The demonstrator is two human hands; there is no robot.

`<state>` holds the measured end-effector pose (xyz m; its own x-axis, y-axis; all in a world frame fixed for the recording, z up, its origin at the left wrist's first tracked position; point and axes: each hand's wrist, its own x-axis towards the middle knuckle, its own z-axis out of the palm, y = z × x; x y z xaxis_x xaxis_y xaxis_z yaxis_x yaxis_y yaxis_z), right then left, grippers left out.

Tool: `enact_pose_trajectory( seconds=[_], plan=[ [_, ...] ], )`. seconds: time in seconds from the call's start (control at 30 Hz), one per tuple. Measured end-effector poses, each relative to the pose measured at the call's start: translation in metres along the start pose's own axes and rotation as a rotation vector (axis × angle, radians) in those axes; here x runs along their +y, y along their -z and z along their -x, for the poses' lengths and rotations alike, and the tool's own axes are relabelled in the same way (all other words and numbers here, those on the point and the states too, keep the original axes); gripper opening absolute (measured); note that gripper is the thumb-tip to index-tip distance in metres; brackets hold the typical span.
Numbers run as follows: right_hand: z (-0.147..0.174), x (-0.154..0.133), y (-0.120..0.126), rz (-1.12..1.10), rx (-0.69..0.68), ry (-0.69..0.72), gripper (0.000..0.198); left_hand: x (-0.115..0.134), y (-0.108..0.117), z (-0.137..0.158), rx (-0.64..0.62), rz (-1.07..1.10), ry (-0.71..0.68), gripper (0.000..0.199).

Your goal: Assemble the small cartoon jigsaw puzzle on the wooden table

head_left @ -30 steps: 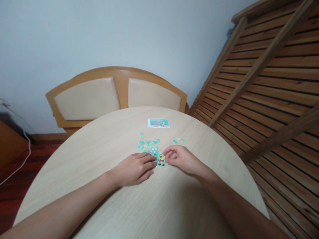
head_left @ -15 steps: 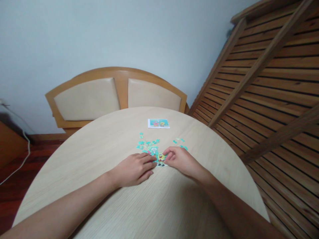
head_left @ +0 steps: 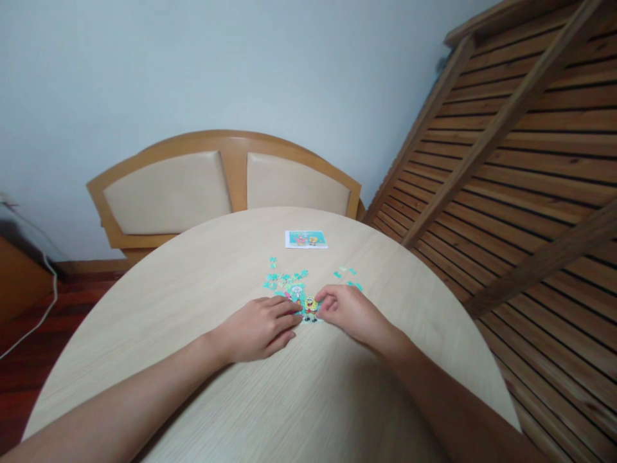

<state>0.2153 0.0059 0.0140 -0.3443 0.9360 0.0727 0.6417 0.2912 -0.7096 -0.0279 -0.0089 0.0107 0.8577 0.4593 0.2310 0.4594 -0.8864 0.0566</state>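
Observation:
A partly joined jigsaw puzzle [head_left: 311,308] lies on the table, showing a yellow square cartoon figure and a pale turquoise one. My left hand [head_left: 264,326] rests flat over its left side, fingers stretched out and covering part of the picture. At the right edge, my right hand [head_left: 351,314] has thumb and forefinger pinched together on a puzzle piece, mostly hidden by the fingers. Loose turquoise puzzle pieces [head_left: 279,280] are scattered just beyond the left hand. A smaller group of loose pieces [head_left: 351,272] lies past the right hand.
Farther back on the round wooden table [head_left: 193,276] is a picture card [head_left: 306,240] with the same cartoon figures. Behind the table stands a padded wooden headboard [head_left: 236,170] against the wall. A slatted wooden frame [head_left: 506,161] leans at the right.
Both hands stay at the puzzle with almost no movement. The whole view has shifted very slightly.

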Motion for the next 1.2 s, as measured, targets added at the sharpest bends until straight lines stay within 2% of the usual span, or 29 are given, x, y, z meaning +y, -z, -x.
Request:
enact_pose_trajectory(
  seconds=[0.13, 0.2, 0.33, 0.47, 0.57, 0.77, 1.03, 1.2],
  plan=[
    [0.000, -0.001, 0.004, 0.044, -0.002, 0.015, 0.018, 0.000, 0.000, 0.000, 0.019, 0.011, -0.005, 0.029],
    [-0.002, 0.004, 0.014, 0.070, 0.048, 0.031, 0.017, 0.000, -0.001, 0.000, 0.022, 0.011, -0.011, 0.029],
    [-0.008, 0.031, 0.044, 0.207, 0.232, -0.021, 0.017, 0.000, 0.001, -0.001, 0.020, 0.013, -0.050, 0.029],
    [-0.011, 0.059, 0.064, 0.239, 0.220, -0.097, 0.015, 0.001, 0.003, -0.002, 0.031, 0.029, -0.091, 0.029],
    [-0.011, 0.066, 0.064, 0.220, 0.178, -0.086, 0.017, 0.002, 0.004, -0.003, 0.021, 0.021, -0.120, 0.030],
    [-0.009, 0.055, 0.051, 0.262, 0.087, 0.008, 0.024, 0.008, 0.003, -0.002, 0.031, 0.055, -0.179, 0.029],
    [-0.013, 0.056, 0.047, 0.257, 0.072, 0.063, 0.014, 0.024, 0.008, -0.004, 0.005, 0.158, -0.269, 0.031],
    [-0.013, 0.053, 0.047, 0.255, 0.076, 0.069, 0.008, 0.029, 0.007, -0.006, 0.039, 0.261, -0.283, 0.032]
  ],
)
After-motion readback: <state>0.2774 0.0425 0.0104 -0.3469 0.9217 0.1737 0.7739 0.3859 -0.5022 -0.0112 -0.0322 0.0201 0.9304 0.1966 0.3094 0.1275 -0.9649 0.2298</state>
